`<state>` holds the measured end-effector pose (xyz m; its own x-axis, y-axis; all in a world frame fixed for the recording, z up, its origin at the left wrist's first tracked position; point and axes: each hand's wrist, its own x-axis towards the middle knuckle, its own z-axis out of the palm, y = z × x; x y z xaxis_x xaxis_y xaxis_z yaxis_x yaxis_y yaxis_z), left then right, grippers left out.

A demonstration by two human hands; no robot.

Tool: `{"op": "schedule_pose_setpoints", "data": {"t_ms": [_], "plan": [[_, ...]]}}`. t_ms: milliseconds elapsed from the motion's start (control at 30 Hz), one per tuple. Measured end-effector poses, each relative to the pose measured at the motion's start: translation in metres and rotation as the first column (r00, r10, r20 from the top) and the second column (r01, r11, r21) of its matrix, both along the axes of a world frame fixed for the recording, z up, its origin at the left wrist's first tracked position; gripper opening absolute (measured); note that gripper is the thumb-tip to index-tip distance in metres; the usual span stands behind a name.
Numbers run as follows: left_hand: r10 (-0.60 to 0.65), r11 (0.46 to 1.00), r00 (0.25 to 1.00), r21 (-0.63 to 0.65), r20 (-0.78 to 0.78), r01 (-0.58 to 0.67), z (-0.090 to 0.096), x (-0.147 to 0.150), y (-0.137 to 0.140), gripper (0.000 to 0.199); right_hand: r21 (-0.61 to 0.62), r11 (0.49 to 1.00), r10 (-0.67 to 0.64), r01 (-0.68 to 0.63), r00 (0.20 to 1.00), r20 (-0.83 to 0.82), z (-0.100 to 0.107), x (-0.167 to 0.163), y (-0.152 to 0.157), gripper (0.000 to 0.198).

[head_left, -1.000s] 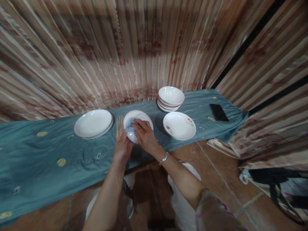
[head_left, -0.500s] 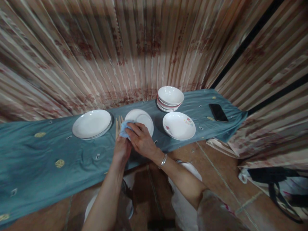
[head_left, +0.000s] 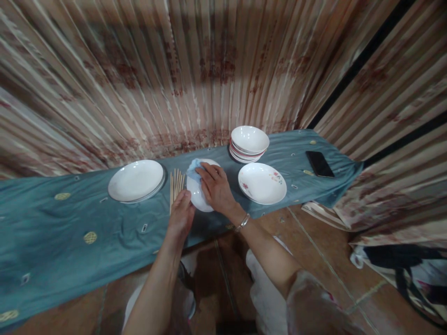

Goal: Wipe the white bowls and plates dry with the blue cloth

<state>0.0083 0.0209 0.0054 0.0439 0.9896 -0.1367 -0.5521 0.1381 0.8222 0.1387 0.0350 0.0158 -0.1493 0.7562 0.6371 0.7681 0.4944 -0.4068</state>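
The plate is pinched at its rim by the left hand; the cloth is held against it under the bent fingers of the right hand.

The small plate is white, round and smooth, and it looks tilted. The pale blue cloth is all scrunched up. It touches the plate, up near the far left edge.
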Motion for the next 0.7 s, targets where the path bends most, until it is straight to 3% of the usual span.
{"op": "schedule_pose_setpoints", "data": {"t_ms": [267, 700], "plan": [[0.018, 1.0, 0.999, -0.003, -0.033, -0.018, -0.001, -0.001, 0.0, 0.039, -0.037, 0.99, -0.141, 0.138, 0.984, -0.104, -0.018, 0.024, 0.02, 0.04], [0.023, 1.0, 1.0, -0.002, -0.012, -0.023, -0.01, -0.006, 0.003, 0.029, -0.106, 0.974, -0.208, 0.201, 0.977, -0.056, -0.033, 0.032, 0.024, 0.041]]}}
